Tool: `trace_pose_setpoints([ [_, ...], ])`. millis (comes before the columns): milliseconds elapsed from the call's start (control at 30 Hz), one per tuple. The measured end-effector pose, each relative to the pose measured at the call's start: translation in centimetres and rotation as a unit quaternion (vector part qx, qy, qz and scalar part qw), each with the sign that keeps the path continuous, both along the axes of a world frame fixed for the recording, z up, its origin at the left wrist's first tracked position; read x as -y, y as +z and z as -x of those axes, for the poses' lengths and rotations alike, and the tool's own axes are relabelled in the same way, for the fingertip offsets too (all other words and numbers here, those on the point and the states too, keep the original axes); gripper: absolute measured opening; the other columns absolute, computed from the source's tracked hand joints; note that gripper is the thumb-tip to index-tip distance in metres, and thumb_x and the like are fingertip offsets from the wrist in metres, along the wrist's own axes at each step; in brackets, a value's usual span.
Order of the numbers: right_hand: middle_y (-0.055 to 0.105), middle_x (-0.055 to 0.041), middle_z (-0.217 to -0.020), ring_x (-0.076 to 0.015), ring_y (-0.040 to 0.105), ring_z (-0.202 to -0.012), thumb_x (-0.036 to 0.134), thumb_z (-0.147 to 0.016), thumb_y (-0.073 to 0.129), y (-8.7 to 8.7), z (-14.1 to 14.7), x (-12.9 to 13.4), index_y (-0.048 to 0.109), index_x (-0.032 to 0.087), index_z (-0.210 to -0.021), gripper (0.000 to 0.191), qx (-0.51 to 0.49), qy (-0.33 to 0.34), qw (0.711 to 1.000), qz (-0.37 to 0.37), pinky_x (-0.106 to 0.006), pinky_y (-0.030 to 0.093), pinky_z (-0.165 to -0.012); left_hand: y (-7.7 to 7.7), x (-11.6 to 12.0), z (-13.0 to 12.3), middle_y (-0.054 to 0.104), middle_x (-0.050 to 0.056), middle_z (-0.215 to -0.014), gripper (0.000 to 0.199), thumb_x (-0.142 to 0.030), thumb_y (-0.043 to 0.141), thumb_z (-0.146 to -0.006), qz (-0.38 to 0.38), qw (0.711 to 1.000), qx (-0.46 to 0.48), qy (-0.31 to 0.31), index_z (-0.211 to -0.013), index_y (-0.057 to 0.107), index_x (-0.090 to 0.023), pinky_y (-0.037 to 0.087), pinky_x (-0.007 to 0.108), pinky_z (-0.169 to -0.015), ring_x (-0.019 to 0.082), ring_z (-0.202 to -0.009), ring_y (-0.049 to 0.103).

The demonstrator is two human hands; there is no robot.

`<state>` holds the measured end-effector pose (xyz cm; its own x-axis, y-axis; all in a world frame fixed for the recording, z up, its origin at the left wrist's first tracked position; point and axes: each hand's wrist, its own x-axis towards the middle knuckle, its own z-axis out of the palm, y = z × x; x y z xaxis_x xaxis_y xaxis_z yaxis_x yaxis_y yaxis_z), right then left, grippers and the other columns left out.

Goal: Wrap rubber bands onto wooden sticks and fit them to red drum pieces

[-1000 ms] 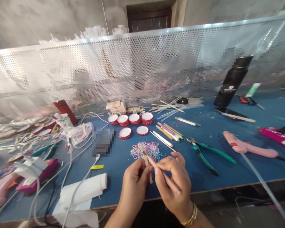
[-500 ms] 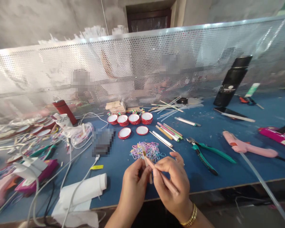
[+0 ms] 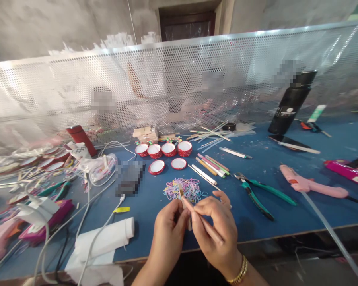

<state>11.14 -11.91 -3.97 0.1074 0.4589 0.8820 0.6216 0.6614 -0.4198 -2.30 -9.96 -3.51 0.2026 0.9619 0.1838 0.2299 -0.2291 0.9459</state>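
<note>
Barely any change since 0.5 s ago: left hand (image 3: 168,224) and right hand (image 3: 216,226) both pinched closed on thin sticks (image 3: 183,198), just above surface (image 3: 256,222), near rubber bands (image 3: 185,188).

Both forearms are bare with no sleeves showing, the left hand (image 3: 167,228) wears nothing, and the right hand (image 3: 216,230) has a gold link bracelet (image 3: 239,273) of small shiny segments snug around its wrist, just below the palm.
</note>
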Motion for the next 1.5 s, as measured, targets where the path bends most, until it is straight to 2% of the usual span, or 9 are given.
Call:
trace_pose_setpoints([
  [233, 0.066, 0.0031, -0.075, -0.0141, 0.066, -0.069, 0.009, -0.090, 0.058, 0.25, -0.01, 0.02, 0.057, 0.021, -0.089, 0.012, -0.015, -0.018, 1.000, 0.002, -0.045, 0.038, -0.104, -0.26, 0.01, 0.07, 0.052, -0.004, -0.064, 0.030, -0.040, 0.058, -0.096, 0.011, 1.000, 0.008, 0.003, -0.075, 0.057, -0.018, 0.033, 0.023, -0.056, 0.012, -0.059, 0.043],
  [767, 0.069, 0.0018, -0.079, -0.0156, 0.068, -0.074, 0.009, -0.090, 0.060, 0.11, -0.03, -0.07, 0.059, 0.021, -0.094, 0.013, -0.004, -0.010, 1.000, 0.004, -0.046, 0.038, -0.105, -0.07, -0.03, -0.08, 0.052, -0.004, -0.065, 0.029, -0.038, 0.059, -0.095, 0.000, 1.000, 0.009, -0.002, -0.073, 0.054, -0.019, 0.032, 0.022, -0.056, 0.012, -0.060, 0.043],
  [1500, 0.068, 0.0012, -0.079, -0.0151, 0.067, -0.072, 0.009, -0.090, 0.059, 0.03, 0.00, -0.09, 0.058, 0.020, -0.094, 0.012, -0.013, -0.022, 1.000, 0.009, -0.046, 0.038, -0.104, -0.08, 0.10, 0.00, 0.051, -0.004, -0.063, 0.032, -0.038, 0.058, -0.096, 0.007, 1.000, 0.008, 0.000, -0.071, 0.052, -0.019, 0.032, 0.022, -0.056, 0.012, -0.059, 0.043],
])
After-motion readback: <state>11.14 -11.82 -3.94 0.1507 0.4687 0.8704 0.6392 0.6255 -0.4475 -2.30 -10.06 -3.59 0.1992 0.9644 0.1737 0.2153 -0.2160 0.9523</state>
